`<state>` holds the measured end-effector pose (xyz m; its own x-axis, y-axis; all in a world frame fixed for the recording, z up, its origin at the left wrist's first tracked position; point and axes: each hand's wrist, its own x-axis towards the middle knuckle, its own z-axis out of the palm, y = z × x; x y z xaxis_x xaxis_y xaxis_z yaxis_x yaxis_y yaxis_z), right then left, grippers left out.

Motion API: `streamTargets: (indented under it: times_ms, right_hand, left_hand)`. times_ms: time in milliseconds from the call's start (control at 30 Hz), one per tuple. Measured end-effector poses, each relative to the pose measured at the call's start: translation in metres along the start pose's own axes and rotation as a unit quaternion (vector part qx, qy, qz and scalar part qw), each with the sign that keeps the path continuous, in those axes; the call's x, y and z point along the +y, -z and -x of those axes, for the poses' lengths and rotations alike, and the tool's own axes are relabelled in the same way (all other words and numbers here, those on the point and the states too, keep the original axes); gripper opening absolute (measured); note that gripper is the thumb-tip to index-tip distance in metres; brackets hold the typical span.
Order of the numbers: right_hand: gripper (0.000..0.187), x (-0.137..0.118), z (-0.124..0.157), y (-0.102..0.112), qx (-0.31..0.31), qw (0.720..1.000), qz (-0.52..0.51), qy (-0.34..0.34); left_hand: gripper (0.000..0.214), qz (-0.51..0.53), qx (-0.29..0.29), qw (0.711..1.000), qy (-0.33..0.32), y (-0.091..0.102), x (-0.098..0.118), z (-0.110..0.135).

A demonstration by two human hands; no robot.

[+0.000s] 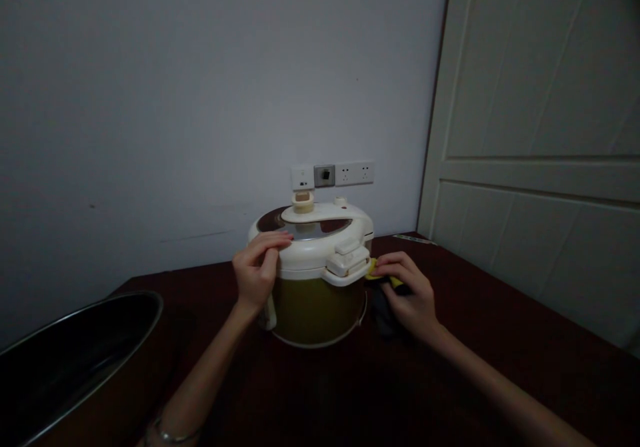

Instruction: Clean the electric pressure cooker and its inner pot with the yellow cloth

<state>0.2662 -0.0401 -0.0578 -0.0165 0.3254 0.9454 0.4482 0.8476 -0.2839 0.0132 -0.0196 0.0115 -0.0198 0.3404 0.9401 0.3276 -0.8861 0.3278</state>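
An electric pressure cooker stands upright on the dark table, with a green body and a closed white lid. My left hand grips the lid's left edge, fingers laid over the top and thumb folded at the rim. On the other side, my right hand pinches a yellow and dark grey cloth. The cloth's yellow edge touches the cooker's side beside the white front handle, and its grey part hangs below my fingers. The cooker's far side is hidden.
A large dark pan or basin with a shiny rim stands at the left on the reddish-brown table. Behind the cooker, wall sockets line the pale wall. A white panelled door borders the table's right side.
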Motion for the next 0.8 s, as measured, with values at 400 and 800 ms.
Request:
streamTargets:
  times_ms: [400,800]
  right_hand:
    - [0.028,-0.034,-0.044,0.030,-0.044,0.987,0.072,0.138]
    - [0.031,-0.045,-0.156,-0.094,-0.358,0.918,0.010,0.171]
  left_hand:
    - [0.024,-0.040,0.130,0.984,0.113,0.038,-0.011,-0.025]
    - [0.026,-0.051,0.213,0.925,0.310,0.064,-0.105,-0.010]
